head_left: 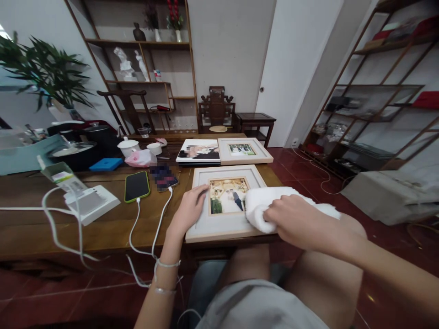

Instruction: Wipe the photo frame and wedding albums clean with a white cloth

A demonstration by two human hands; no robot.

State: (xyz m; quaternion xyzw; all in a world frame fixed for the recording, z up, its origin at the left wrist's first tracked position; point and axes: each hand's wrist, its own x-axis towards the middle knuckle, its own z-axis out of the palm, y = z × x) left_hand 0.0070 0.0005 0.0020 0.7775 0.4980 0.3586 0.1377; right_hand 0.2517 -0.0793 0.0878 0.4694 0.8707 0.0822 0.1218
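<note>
A pale wooden picture frame (pixel 219 228) with a photo in it lies flat at the near edge of the wooden table (pixel 103 228). My left hand (pixel 189 208) rests on the frame's left side, fingers stretched flat on the mat. My right hand (pixel 295 219) is closed on a white cloth (pixel 267 201) that lies over the frame's right side, touching the glass.
Two more framed photos (pixel 245 151) lie farther back on the table. A green-cased phone (pixel 136 186) and another phone (pixel 163 177) are plugged into white cables (pixel 137 228). A white box (pixel 91 203), bowls (pixel 128 147) and black pots (pixel 78 153) are at left. Shelves stand behind and at right.
</note>
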